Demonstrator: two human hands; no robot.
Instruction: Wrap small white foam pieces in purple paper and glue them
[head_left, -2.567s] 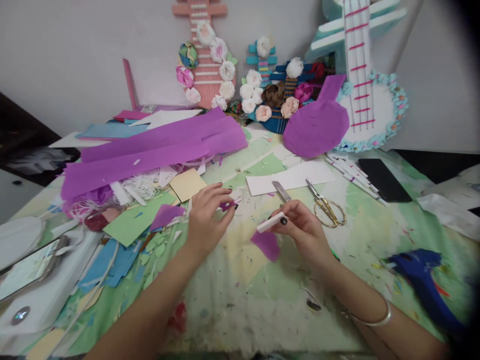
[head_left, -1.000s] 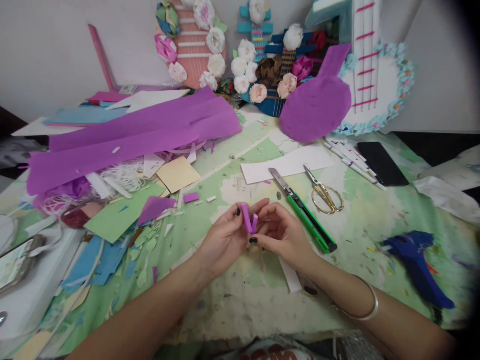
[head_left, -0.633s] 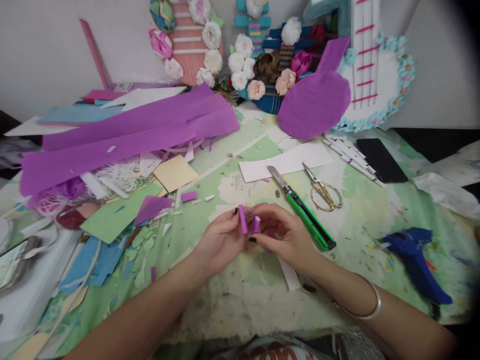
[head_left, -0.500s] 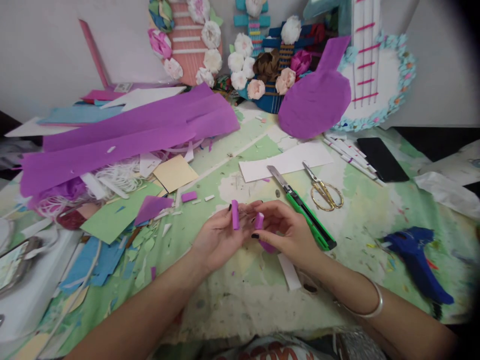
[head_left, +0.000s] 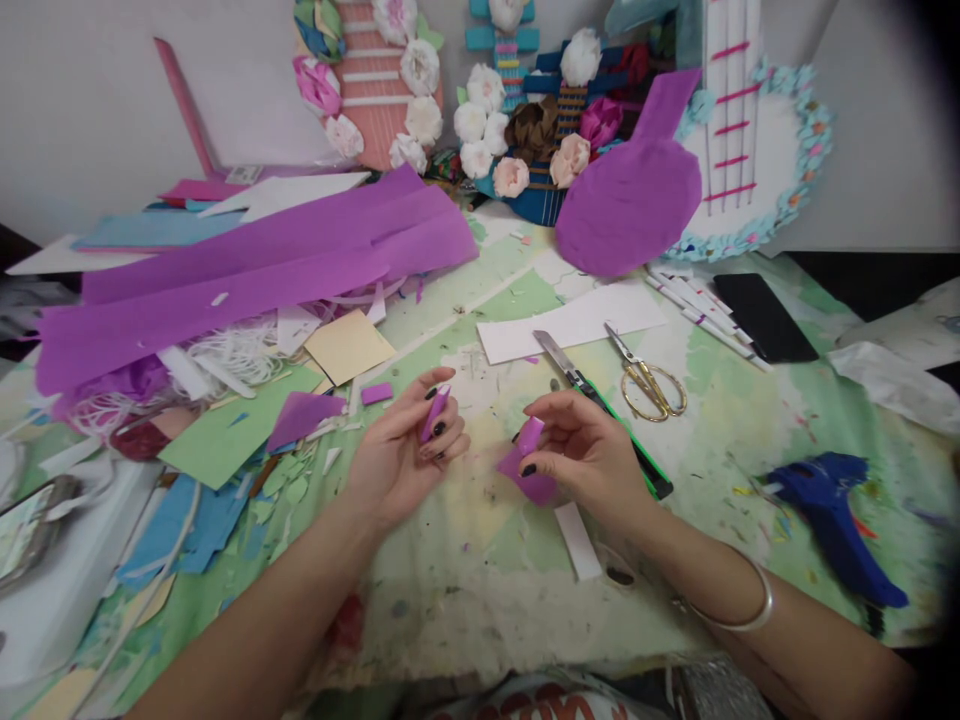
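My left hand (head_left: 401, 450), palm partly up, has its fingers curled round a small purple paper-covered strip (head_left: 435, 413). To its right, my right hand (head_left: 581, 450) pinches a second small purple piece (head_left: 532, 435) between thumb and fingers. Below those fingertips lies a purple paper scrap (head_left: 534, 484), and a narrow white strip (head_left: 577, 541) rests nearer me. Another flat purple block (head_left: 376, 393) sits on the table beyond my left hand. Just right of my right hand is a green utility knife (head_left: 600, 400) with its blade out.
Gold-handled scissors (head_left: 646, 385), a white board strip (head_left: 570, 318) and a black phone (head_left: 765, 318) lie farther off. A blue glue gun (head_left: 829, 520) is at the right. Paper scraps (head_left: 225, 430) cover the left side. A purple guitar shape (head_left: 630, 205) leans at the back among flowered ones.
My hands have moved apart, the left one going left with its purple strip and closing its fingers round it. The purple scrap under my right hand shows more.
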